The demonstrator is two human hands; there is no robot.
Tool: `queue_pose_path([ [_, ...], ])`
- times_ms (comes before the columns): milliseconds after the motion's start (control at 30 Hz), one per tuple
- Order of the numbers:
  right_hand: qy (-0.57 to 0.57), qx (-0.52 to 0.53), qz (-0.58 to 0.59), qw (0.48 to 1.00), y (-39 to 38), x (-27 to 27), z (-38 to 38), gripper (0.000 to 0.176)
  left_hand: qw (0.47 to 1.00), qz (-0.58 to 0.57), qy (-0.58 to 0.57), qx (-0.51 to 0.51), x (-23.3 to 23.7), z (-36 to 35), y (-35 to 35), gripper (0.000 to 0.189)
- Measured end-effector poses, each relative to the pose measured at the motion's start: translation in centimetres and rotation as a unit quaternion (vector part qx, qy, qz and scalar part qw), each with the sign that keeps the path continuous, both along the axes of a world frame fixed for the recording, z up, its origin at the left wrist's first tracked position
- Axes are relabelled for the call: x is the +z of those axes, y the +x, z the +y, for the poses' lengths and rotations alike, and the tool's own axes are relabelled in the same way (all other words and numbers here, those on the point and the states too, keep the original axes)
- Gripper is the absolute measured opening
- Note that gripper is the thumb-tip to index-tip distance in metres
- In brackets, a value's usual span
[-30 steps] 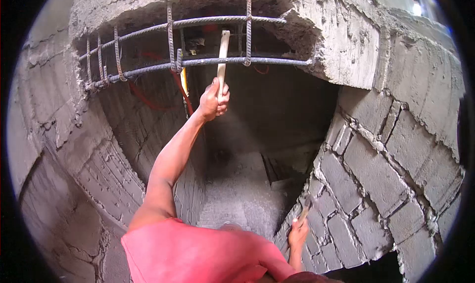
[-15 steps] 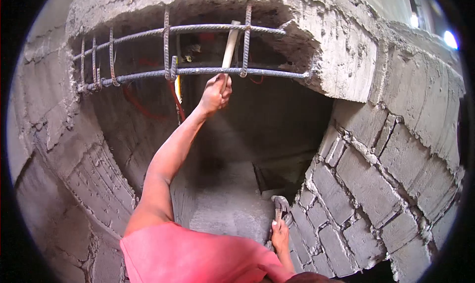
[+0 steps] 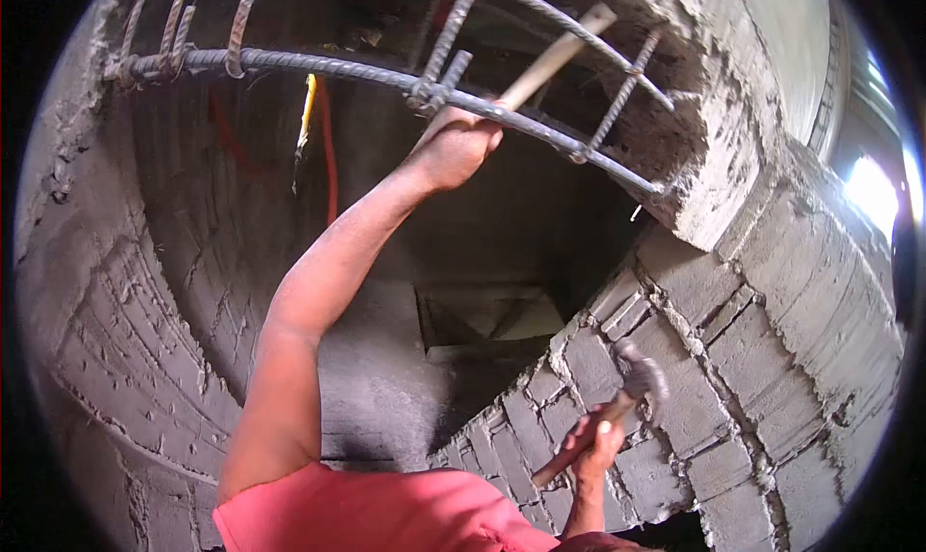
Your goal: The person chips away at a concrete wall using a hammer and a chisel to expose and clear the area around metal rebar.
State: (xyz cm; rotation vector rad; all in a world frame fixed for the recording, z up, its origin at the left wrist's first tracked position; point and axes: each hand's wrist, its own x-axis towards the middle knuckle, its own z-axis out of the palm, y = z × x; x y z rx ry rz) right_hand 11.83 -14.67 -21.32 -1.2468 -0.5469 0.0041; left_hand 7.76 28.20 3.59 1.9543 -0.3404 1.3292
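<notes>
My left hand (image 3: pixel 458 149) is raised under the broken concrete beam, closed around a pale wooden stick (image 3: pixel 559 58). The stick slants up to the right behind the thick lower rebar (image 3: pixel 338 67), its far end close to the upper bar. Lower right, my right hand (image 3: pixel 596 446) grips a hammer (image 3: pixel 640 376) by its brown handle. The hammer head is up, blurred by motion, in front of the block wall and well apart from the stick.
Rough concrete (image 3: pixel 719 157) borders the exposed bars on the right. A block wall (image 3: pixel 694 378) with raised mortar joints fills the lower right. A red cable (image 3: pixel 328 157) and a yellow strip (image 3: pixel 307 108) hang in the dark opening. Bright light enters at far right.
The view has tilted and shifted. My right hand has lifted the hammer up and to the right. The stick in my left hand now leans more to the right.
</notes>
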Motion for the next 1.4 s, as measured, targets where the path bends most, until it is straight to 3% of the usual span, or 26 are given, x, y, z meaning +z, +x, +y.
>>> queue_pose_path([
  [67,0.003,-0.036,-0.048,0.998,-0.9,3.5,0.8,0.06,0.999,0.017,-0.025,-0.027,0.4,0.4,-0.4,0.024],
  [133,0.004,-0.068,-0.128,0.989,-1.1,6.9,1.7,0.061,0.998,-0.043,0.02,-0.036,0.8,0.2,-0.6,0.022],
  [167,0.042,-0.077,-0.166,0.982,-1.9,8.8,2.8,0.065,0.993,0.026,-0.048,-0.109,0.3,0.8,0.5,0.018],
  [233,0.138,-0.062,-0.211,0.966,-3.7,12.1,5.1,0.072,0.92,0.089,-0.218,-0.314,-0.1,-0.2,0.8,0.011],
  [267,0.148,-0.037,-0.232,0.961,-4.1,13.1,5.9,0.078,0.959,0.091,-0.149,-0.224,-0.7,0.5,2.4,0.014],
  [300,0.126,-0.068,-0.273,0.951,-3.4,12.6,6.3,0.083,0.95,0.103,-0.173,-0.24,-0.5,0.2,2.4,0.018],
  [367,0.103,-0.074,-0.4,0.908,-1.6,10.9,7.0,0.076,0.939,0.11,-0.19,-0.266,-0.5,-0.1,2.5,0.023],
  [400,0.052,-0.12,-0.405,0.905,-2.7,10.4,7.5,0.076,0.952,0.1,-0.18,-0.228,-0.3,-0.5,2.2,0.024],
  [500,0.071,-0.089,-0.324,0.939,-3.2,6.9,8.5,0.072,0.972,0.104,-0.127,-0.171,0.3,0.0,1.0,0.019],
  [533,0.085,-0.038,-0.28,0.955,-3.5,6.5,8.9,0.066,0.984,0.116,-0.054,-0.126,0.4,0.8,0.9,0.03],
  [567,0.067,-0.031,-0.253,0.965,-3.4,5.5,8.9,0.062,0.985,0.135,-0.067,-0.089,0.9,0.2,0.2,0.029],
  [633,0.089,-0.033,-0.168,0.981,-4.1,4.8,10.2,0.061,0.997,0.065,0.022,-0.038,1.4,0.2,-0.5,0.029],
  [667,0.113,-0.006,-0.139,0.984,-4.3,4.4,10.8,0.062,0.982,0.111,-0.073,-0.137,1.9,0.4,-0.6,0.029],
  [767,0.184,0.069,-0.071,0.978,-4.1,2.4,12.6,0.059,0.998,0.037,0.051,-0.009,3.3,0.4,-0.4,0.04],
  [833,0.205,0.093,-0.041,0.973,-4.2,2.2,13.8,0.057,0.997,0.043,0.059,0.006,3.7,0.0,-1.2,0.043],
  [900,0.207,0.092,-0.031,0.974,-4.0,2.4,14.9,0.053,0.996,0.056,0.064,0.02,4.1,0.3,-1.3,0.045],
  [1000,0.19,0.118,-0.009,0.974,-3.5,4.5,15.2,0.05,0.993,0.095,0.006,-0.074,4.7,-0.2,-2.3,0.051],
  [1100,0.188,0.153,-0.013,0.97,-2.0,5.8,14.9,0.052,0.994,0.096,-0.012,-0.047,4.8,-0.6,-2.1,0.052],
  [1167,0.196,0.167,-0.017,0.966,-0.8,6.0,14.5,0.053,0.989,0.146,0.019,-0.012,5.3,-1.1,-2.5,0.051],
  [1233,0.197,0.18,-0.01,0.964,0.1,5.8,14.0,0.055,0.983,0.184,-0.023,-0.009,5.7,-1.3,-2.6,0.051],
  [1300,0.197,0.18,-0.013,0.964,1.0,5.9,13.4,0.056,0.992,0.112,-0.007,0.059,5.1,-0.8,-1.8,0.048],
  [1400,0.173,0.164,-0.041,0.97,2.9,6.8,12.2,0.055,0.995,0.061,0.029,0.077,4.8,0.7,-1.1,0.048],
])
